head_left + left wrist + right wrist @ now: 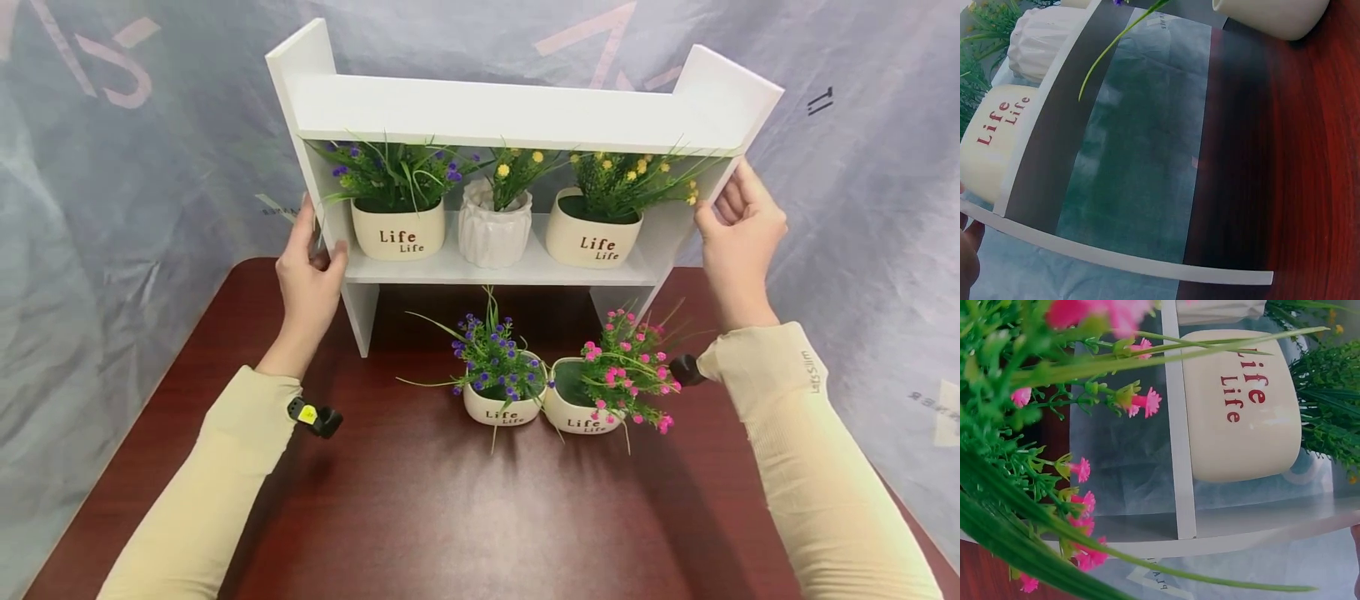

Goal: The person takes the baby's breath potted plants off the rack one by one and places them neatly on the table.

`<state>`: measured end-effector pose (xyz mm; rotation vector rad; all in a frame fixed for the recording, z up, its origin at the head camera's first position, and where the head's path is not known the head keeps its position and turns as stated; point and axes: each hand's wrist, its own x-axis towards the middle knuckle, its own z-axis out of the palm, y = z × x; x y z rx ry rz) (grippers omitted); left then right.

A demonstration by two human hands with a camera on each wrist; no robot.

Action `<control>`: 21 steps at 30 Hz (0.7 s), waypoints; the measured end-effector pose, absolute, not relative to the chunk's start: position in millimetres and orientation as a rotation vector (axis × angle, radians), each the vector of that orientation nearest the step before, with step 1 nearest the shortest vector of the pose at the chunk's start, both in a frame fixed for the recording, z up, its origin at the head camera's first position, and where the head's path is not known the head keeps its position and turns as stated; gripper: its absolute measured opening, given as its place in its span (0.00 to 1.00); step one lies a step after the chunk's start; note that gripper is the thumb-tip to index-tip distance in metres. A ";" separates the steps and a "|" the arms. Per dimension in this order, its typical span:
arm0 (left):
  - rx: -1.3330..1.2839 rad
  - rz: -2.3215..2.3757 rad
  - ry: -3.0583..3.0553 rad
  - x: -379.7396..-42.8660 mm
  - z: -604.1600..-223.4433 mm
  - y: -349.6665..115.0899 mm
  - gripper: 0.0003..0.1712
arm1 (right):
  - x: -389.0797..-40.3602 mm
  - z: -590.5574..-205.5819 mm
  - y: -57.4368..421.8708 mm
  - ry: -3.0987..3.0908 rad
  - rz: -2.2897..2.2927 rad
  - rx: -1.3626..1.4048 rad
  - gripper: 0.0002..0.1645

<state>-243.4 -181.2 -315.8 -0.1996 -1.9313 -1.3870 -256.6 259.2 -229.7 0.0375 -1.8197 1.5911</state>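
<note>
A white two-tier shelf [487, 112] stands on the table in the head view. My left hand [309, 279] grips its left side panel, thumb near the front edge. On the right side panel my right hand [742, 246] holds on higher up, fingers around the outer side. The middle board carries a cream pot with purple flowers [397, 233], a white ribbed pot with yellow flowers [495, 229] and a cream pot with yellow flowers [594, 237]. In the left wrist view, only part of the left hand [969, 259] shows.
In front of the shelf, a cream pot with purple flowers [502, 408] and one with pink flowers [581, 412] sit side by side on the dark red table [450, 517]. Grey printed sheeting [135, 167] hangs behind and around. Pink blooms [1088, 506] partly block the right wrist view.
</note>
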 end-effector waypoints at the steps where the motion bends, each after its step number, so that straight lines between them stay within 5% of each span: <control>1: -0.198 -1.397 -1.929 -244.0 -316.0 -180.2 0.36 | -256.4 -229.1 259.6 -1.814 1.601 0.031 0.35; 21: -0.161 -1.369 -1.918 -247.6 -320.1 -182.0 0.36 | -248.8 -218.1 257.1 -1.874 1.606 -0.046 0.32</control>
